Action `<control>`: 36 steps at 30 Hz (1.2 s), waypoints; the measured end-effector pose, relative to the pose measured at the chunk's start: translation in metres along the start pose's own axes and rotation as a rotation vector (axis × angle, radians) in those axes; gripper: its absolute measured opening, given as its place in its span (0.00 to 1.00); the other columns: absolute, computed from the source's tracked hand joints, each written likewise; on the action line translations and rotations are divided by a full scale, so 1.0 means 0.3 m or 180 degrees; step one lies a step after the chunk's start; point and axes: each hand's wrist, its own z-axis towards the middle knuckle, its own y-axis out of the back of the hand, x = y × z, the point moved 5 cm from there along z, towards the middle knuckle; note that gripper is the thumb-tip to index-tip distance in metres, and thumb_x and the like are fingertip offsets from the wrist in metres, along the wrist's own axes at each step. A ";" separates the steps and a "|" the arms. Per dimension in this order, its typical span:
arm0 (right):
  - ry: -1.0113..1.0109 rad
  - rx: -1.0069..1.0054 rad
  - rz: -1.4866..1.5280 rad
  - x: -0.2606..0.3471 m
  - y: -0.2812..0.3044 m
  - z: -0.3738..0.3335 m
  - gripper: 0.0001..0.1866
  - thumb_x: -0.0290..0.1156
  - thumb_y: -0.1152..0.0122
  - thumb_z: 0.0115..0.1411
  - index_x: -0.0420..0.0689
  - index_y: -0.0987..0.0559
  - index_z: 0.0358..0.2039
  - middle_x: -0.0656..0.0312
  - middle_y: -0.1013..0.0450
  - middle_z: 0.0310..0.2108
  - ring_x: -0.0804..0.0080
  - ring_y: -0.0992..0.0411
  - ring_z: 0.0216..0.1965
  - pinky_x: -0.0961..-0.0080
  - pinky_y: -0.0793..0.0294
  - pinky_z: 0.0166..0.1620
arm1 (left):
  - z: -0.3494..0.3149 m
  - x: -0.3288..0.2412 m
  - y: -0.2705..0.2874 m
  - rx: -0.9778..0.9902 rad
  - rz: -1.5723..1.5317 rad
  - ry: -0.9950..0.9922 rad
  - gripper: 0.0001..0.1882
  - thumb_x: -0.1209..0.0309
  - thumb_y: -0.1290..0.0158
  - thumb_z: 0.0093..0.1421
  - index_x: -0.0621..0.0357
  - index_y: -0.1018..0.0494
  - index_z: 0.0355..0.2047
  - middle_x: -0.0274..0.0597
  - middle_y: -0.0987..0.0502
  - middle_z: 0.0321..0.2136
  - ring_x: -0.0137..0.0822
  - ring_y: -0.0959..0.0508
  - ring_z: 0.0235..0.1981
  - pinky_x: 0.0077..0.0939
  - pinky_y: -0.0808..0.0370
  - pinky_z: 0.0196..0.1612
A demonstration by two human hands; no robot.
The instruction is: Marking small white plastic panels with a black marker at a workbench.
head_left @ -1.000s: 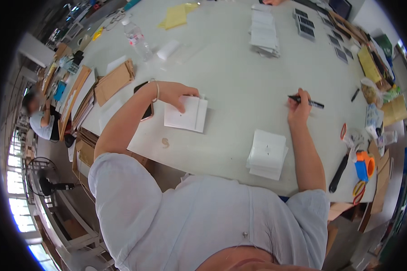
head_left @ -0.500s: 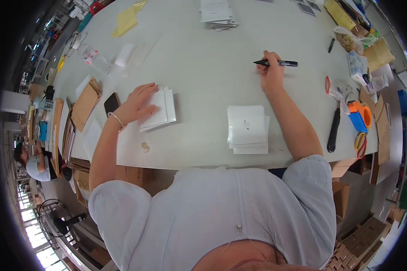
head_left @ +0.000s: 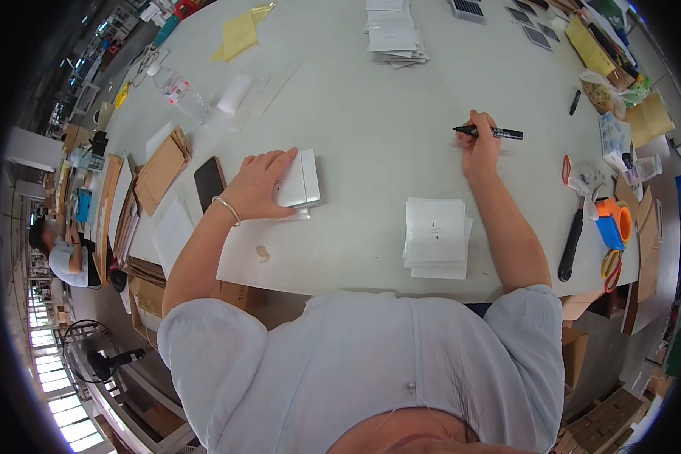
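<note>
Both hands busy, well apart over the table [head_left: 355, 144]. L hand [head_left: 259, 188] lies on the L stack [head_left: 301, 181], thumb & fingers set wide, thumb by the near edge, fingertips toward the far edge. Can't tell if it grips the cards or just rests on them. R hand [head_left: 480, 150] is closed narrow round a black marker [head_left: 507, 134], held approx. level, thin end to the left, clear of the tabletop & of any card. Can't confirm cap on/off from here.

Pos. of cards: L stack under L hand, just right of the phone [head_left: 209, 184]; R stack [head_left: 435, 231] near the table's front edge, b/w the person's arms, untouched, edges uneven, small dark marks on top. Far stack [head_left: 395, 38] up the table, also uneven, out of reach of both hands.

Step in hand, my read: L hand steadies or squares its cards, marker at the ready, no writing atm. Next move prob. calls for a firm L hold w/ fingers off the card face; if marking, R hand must come across & down, nib first, w/o smearing or nudging the cards.
</note>
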 end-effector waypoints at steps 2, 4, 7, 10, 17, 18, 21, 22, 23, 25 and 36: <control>-0.0007 -0.0021 -0.0007 0.004 -0.004 -0.005 0.16 0.28 0.39 0.54 0.48 0.35 0.15 0.67 0.38 0.17 0.82 0.40 0.14 0.82 0.38 0.21 | 0.001 -0.007 0.016 0.0149 -0.0043 -0.0115 0.55 0.50 0.35 0.35 0.54 0.48 0.63 0.50 0.37 0.55 0.46 0.36 0.56 0.39 0.45 0.60; -0.0007 -0.0047 -0.0020 0.005 0.000 -0.012 0.16 0.28 0.39 0.54 0.48 0.35 0.15 0.68 0.38 0.17 0.82 0.41 0.15 0.82 0.37 0.21 | -0.003 -0.006 0.020 0.0157 -0.0105 -0.0215 0.55 0.49 0.36 0.36 0.54 0.48 0.63 0.51 0.38 0.56 0.46 0.37 0.57 0.39 0.45 0.61; -0.0043 -0.0033 -0.0132 -0.007 0.005 -0.011 0.16 0.29 0.39 0.54 0.48 0.35 0.15 0.69 0.38 0.16 0.83 0.41 0.16 0.83 0.40 0.22 | 0.031 0.041 0.020 0.0144 -0.0447 -0.0228 0.53 0.48 0.37 0.40 0.55 0.48 0.63 0.51 0.40 0.59 0.45 0.39 0.59 0.40 0.46 0.62; -0.0091 0.0076 -0.0382 -0.018 -0.009 -0.012 0.15 0.31 0.38 0.54 0.47 0.34 0.16 0.69 0.37 0.17 0.84 0.40 0.16 0.84 0.44 0.21 | 0.086 0.070 0.024 0.0025 -0.1063 -0.0109 0.48 0.49 0.41 0.47 0.58 0.48 0.63 0.51 0.42 0.60 0.45 0.40 0.61 0.38 0.45 0.63; -0.0099 -0.0067 -0.0528 -0.012 -0.015 -0.025 0.15 0.36 0.39 0.56 0.48 0.33 0.17 0.70 0.37 0.17 0.85 0.40 0.17 0.85 0.45 0.20 | 0.311 0.001 0.004 0.0606 -0.1232 -0.0160 0.42 0.46 0.51 0.58 0.66 0.47 0.62 0.56 0.44 0.61 0.47 0.42 0.62 0.32 0.42 0.62; -0.0129 -0.0137 -0.0498 -0.015 -0.014 -0.023 0.16 0.37 0.39 0.56 0.48 0.32 0.18 0.70 0.37 0.17 0.85 0.40 0.17 0.86 0.45 0.20 | 0.352 -0.008 0.005 0.0580 -0.1230 -0.0201 0.42 0.46 0.51 0.58 0.66 0.47 0.62 0.56 0.44 0.61 0.47 0.42 0.62 0.32 0.42 0.62; -0.0205 -0.0155 -0.0758 -0.010 -0.025 -0.013 0.14 0.41 0.44 0.61 0.45 0.28 0.24 0.69 0.39 0.14 0.84 0.43 0.14 0.83 0.44 0.18 | 0.489 0.006 -0.016 0.0624 -0.2024 0.0337 0.44 0.43 0.53 0.58 0.67 0.47 0.62 0.55 0.43 0.62 0.47 0.42 0.63 0.34 0.43 0.62; -0.0331 -0.0103 -0.0991 -0.012 -0.037 -0.013 0.16 0.43 0.45 0.62 0.44 0.27 0.26 0.70 0.41 0.13 0.84 0.45 0.13 0.83 0.46 0.17 | 0.539 0.028 -0.027 0.0326 -0.2580 0.0626 0.40 0.45 0.53 0.59 0.64 0.44 0.61 0.49 0.39 0.59 0.41 0.38 0.59 0.32 0.40 0.58; -0.0348 -0.0147 -0.1160 -0.008 -0.056 -0.012 0.17 0.45 0.46 0.62 0.43 0.25 0.28 0.70 0.42 0.12 0.84 0.47 0.12 0.82 0.49 0.17 | 0.593 0.055 -0.037 0.0025 -0.3133 0.0914 0.37 0.46 0.52 0.60 0.62 0.41 0.60 0.44 0.35 0.57 0.36 0.34 0.56 0.31 0.37 0.55; -0.0415 -0.0141 -0.1274 -0.007 -0.077 0.000 0.17 0.45 0.45 0.61 0.43 0.25 0.28 0.70 0.42 0.12 0.84 0.47 0.12 0.82 0.49 0.17 | 0.698 0.073 -0.035 -0.0011 -0.3538 0.0898 0.34 0.47 0.52 0.60 0.61 0.38 0.57 0.40 0.33 0.52 0.33 0.32 0.50 0.29 0.35 0.52; 0.0068 -0.0471 -0.1415 0.006 -0.156 0.323 0.15 0.40 0.40 0.58 0.42 0.24 0.38 0.63 0.27 0.24 0.79 0.31 0.24 0.81 0.30 0.33 | 1.067 0.140 -0.055 -0.1296 -0.4405 0.1456 0.28 0.55 0.52 0.61 0.63 0.36 0.53 0.41 0.28 0.43 0.34 0.28 0.39 0.28 0.29 0.43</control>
